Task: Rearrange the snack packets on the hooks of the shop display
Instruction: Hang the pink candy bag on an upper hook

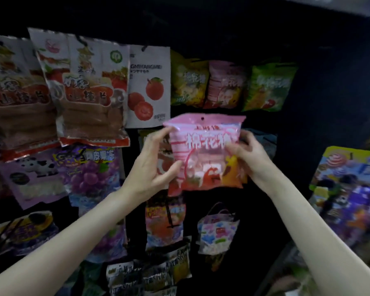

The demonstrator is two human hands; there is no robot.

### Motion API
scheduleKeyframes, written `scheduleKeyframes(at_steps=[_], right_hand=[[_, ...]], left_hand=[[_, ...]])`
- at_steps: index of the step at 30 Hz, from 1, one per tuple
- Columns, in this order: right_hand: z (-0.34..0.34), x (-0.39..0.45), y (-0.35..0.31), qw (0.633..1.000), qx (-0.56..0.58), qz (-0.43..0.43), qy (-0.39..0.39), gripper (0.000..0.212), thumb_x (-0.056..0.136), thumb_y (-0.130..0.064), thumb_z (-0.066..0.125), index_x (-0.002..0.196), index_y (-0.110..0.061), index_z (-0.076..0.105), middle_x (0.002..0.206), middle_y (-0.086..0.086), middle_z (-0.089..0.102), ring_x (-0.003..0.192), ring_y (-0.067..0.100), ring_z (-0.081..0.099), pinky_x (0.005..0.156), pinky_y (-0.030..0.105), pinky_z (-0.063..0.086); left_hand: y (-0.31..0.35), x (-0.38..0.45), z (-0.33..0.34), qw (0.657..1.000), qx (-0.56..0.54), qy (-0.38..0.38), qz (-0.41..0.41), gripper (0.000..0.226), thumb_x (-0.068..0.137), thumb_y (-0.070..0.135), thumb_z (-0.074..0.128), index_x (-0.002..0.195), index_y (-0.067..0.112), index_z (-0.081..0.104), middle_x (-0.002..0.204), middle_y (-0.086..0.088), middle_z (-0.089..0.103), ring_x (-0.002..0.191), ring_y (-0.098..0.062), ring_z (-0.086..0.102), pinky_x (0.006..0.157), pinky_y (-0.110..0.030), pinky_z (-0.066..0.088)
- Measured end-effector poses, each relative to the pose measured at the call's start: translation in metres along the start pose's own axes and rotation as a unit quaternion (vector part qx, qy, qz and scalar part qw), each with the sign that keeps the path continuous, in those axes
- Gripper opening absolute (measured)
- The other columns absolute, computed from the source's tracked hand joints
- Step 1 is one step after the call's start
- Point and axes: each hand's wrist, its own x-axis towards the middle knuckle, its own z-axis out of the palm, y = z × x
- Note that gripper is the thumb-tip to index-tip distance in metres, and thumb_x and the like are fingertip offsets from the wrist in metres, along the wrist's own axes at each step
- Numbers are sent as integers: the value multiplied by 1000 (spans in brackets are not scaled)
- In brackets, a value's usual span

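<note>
Both hands hold one pink marshmallow packet (205, 150) off the hooks, before the dark display: left hand (152, 165) and right hand (247, 154) pinching its side edges. It looks light, puffy and crinkly; I'd hold near the punched hang hole (202, 119).

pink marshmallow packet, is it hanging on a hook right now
No, the pink marshmallow packet is held between the left hand and right hand, its hang hole empty.
</note>
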Motion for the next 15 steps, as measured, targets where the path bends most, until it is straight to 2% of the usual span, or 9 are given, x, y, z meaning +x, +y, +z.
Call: scheduleKeyframes(at_steps=[3, 5, 8, 9, 11, 13, 15], right_hand=[[-7, 18, -30, 992, -15, -53, 113, 51, 79, -39, 69, 122, -26, 45, 117, 10, 61, 106, 24, 61, 95, 46, 48], [-15, 25, -46, 988, -69, -86, 105, 59, 88, -42, 59, 138, -26, 32, 131, 8, 53, 118, 21, 53, 103, 44, 42], [-31, 29, -61, 973, -173, -146, 46, 80, 86, -40, 58, 148, -32, 8, 153, -4, 22, 137, 10, 26, 111, 29, 27], [-36, 31, -65, 959, -224, -167, 37, 87, 81, -41, 62, 148, -34, 7, 155, -8, 14, 140, 9, 19, 111, 29, 23], [-47, 38, -68, 940, -281, -187, 43, 89, 78, -39, 68, 146, -36, 11, 155, -11, 12, 142, 9, 13, 112, 30, 20], [-57, 45, -67, 934, -284, -209, 59, 87, 78, -36, 70, 144, -37, 15, 154, -11, 15, 141, 9, 16, 113, 29, 20], [-67, 49, -64, 928, -278, -232, 85, 86, 75, -36, 72, 142, -37, 17, 153, -11, 19, 141, 8, 18, 112, 25, 19]], left_hand=[[23, 46, 17, 999, -39, -3, -12, 72, 85, 48, 59, 138, 51, 11, 143, 28, 18, 135, 4, 22, 109, -24, 29], [33, 74, 29, 999, -25, -2, -39, 78, 86, 44, 61, 143, 43, 8, 150, 16, 18, 133, 5, 18, 108, -22, 22], [40, 110, 40, 999, -7, 20, -44, 80, 85, 44, 60, 147, 37, 10, 153, 6, 21, 137, -3, 21, 104, -19, 18], [40, 119, 43, 999, -5, 25, -37, 80, 85, 43, 60, 147, 36, 10, 152, 7, 21, 137, -3, 21, 104, -18, 18], [40, 132, 51, 999, -6, 27, -23, 80, 85, 40, 62, 147, 35, 10, 149, 12, 23, 131, 6, 18, 101, -8, 16], [40, 141, 61, 999, -11, 31, -10, 81, 86, 37, 63, 146, 35, 9, 143, 18, 25, 125, 12, 16, 94, 6, 14], [42, 149, 71, 999, -21, 30, 2, 80, 86, 35, 63, 143, 39, 8, 140, 21, 22, 126, 14, 15, 92, 10, 12]])
